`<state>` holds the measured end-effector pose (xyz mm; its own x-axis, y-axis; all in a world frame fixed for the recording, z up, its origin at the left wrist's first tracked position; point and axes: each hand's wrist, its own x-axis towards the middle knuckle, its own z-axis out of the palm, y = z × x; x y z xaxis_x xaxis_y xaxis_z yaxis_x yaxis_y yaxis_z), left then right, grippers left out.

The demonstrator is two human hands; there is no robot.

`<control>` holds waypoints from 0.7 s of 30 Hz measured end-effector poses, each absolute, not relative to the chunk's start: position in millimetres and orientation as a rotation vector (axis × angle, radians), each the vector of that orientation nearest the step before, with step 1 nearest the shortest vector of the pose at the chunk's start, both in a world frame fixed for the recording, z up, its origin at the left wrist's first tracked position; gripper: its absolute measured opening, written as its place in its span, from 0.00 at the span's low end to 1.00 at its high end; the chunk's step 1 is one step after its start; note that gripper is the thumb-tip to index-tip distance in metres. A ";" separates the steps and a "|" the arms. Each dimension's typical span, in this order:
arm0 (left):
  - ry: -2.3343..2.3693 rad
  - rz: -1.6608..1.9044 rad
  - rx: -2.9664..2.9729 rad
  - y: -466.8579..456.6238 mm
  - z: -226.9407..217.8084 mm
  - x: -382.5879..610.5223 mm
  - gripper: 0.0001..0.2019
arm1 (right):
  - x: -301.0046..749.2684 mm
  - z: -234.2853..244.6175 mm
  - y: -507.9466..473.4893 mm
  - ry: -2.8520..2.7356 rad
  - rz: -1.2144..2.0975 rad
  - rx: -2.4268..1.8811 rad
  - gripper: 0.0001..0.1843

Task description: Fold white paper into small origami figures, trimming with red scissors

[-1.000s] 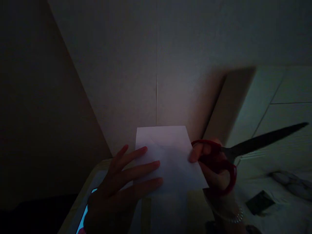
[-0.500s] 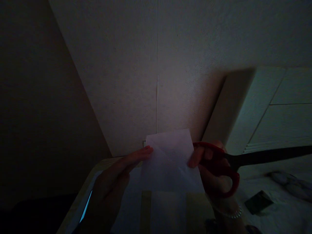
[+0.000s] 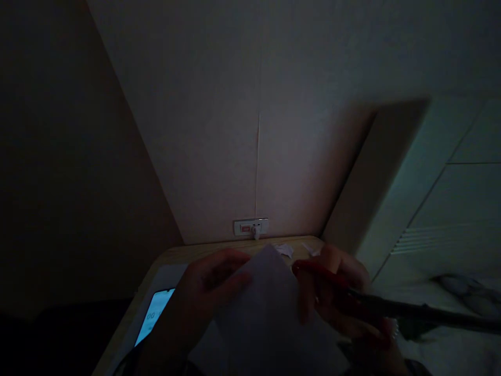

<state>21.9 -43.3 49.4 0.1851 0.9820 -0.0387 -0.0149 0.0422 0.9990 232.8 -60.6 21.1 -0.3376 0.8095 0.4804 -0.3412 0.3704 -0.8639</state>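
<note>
A white sheet of paper (image 3: pixel 266 308) is raised over the table, one corner pointing up toward the wall. My left hand (image 3: pixel 211 282) grips its left edge, thumb in front and fingers curled behind. On the other side, my right hand (image 3: pixel 336 282) has red-handled scissors (image 3: pixel 332 279) hooked over its fingers, the dark blades pointing right, away from the paper. The right fingers are near the paper's right edge; blur hides whether they touch it. Small torn-looking paper scraps (image 3: pixel 285 250) lie on the table behind the sheet.
A lit phone (image 3: pixel 154 313) lies on the wooden table (image 3: pixel 176 256) at the left. A wall socket (image 3: pixel 250 226) with a plug stands behind the table. To the right is a pale panelled piece of furniture (image 3: pixel 462 198). The room is dim.
The paper has been lowered and turned, so a corner now points up. My left hand has gone from flat fingers to a grip. The socket, scraps and phone screen have come into view.
</note>
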 end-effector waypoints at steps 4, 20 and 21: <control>1.133 1.168 1.287 -47.0 51.0 22.7 0.03 | 235.1 30.0 -57.9 -1.400 1.227 -0.470 0.12; 1.295 1.221 1.852 -56.0 48.0 24.2 0.08 | 216.2 40.0 -58.7 -1.263 1.034 -0.812 0.18; 1.299 1.237 1.876 -54.6 46.3 22.6 0.08 | 218.2 40.3 -58.7 -1.263 1.048 -0.793 0.17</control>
